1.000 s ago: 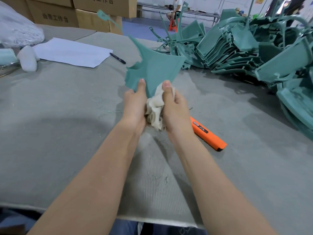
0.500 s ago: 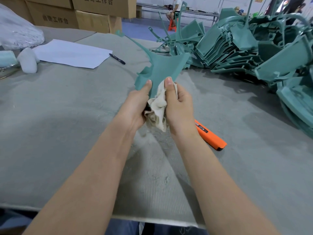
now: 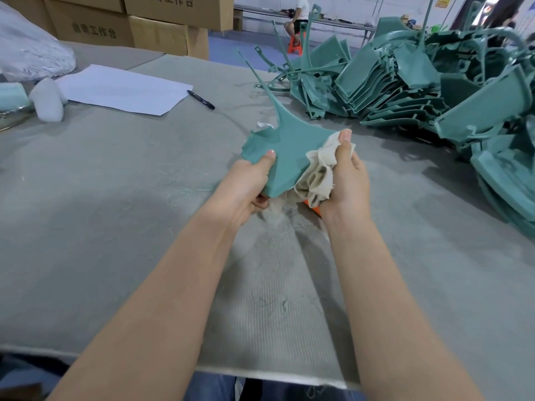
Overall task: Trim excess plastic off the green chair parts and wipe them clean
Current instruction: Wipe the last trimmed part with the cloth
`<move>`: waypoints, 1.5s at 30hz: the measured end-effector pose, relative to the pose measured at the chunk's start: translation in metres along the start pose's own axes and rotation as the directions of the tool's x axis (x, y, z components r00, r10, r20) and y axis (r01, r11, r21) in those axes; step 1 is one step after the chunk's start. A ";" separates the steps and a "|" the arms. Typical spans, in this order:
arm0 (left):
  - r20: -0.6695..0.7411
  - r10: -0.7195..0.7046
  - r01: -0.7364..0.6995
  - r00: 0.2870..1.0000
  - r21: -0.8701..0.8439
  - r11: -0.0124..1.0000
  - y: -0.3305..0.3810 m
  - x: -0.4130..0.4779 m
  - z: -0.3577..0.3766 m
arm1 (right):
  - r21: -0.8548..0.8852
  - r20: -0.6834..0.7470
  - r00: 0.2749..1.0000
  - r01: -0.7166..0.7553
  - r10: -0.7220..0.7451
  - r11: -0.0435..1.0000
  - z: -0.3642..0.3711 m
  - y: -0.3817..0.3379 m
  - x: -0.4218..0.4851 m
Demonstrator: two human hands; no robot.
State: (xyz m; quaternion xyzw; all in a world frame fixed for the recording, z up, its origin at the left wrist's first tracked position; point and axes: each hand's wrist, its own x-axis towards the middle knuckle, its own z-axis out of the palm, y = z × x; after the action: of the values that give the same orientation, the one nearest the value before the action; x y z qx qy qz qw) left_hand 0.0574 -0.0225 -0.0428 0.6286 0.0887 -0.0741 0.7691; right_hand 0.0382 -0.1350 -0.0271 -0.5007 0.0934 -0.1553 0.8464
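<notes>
Wiping a green chair part [image 3: 289,146] held above the grey surface [image 3: 115,198], the left hand [image 3: 246,186] clamps its 8 o'clock edge, thumb on top, while the right hand [image 3: 346,180] grips a bunched rag [image 3: 318,172] against it at 3 o'clock. The panel looks light and stiff, and its thin spike toward 12 o'clock seems best left alone.

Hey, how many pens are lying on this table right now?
1. A black pen lies on the grey table, just off the right corner of the white paper. More could be hidden behind the pile of green chair parts.
</notes>
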 end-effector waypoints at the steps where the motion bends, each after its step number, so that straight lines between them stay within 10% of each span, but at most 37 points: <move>1: -0.020 0.011 -0.011 1.000 0.008 1.000 0.000 0.001 -0.002 | -0.002 -0.007 1.000 -0.006 0.006 1.000 0.001 0.002 -0.001; 18: -0.288 0.055 -0.119 0.956 -0.209 0.971 -0.002 0.012 -0.016 | -0.384 0.311 0.949 0.168 -0.044 0.908 0.026 0.036 -0.029; 23: -0.075 0.033 -0.047 0.997 -0.187 0.981 0.002 0.011 -0.013 | -0.332 0.283 0.952 0.215 -0.121 0.918 0.022 0.027 -0.022; 38: -0.061 0.047 -0.047 0.997 0.005 0.999 -0.002 0.002 0.003 | 0.059 -0.004 0.999 0.041 -0.041 0.997 -0.001 0.007 0.002; 45: -0.315 0.104 -0.140 0.943 -0.096 0.985 0.002 0.010 -0.010 | -0.291 0.247 0.968 0.126 -0.052 0.948 0.027 0.046 -0.021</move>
State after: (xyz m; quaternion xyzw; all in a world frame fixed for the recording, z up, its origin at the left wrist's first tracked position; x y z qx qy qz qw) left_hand 0.0671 -0.0128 -0.0454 0.5905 0.1729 0.0783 0.7844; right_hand 0.0353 -0.0843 -0.0546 -0.6438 -0.0078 -0.1167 0.7562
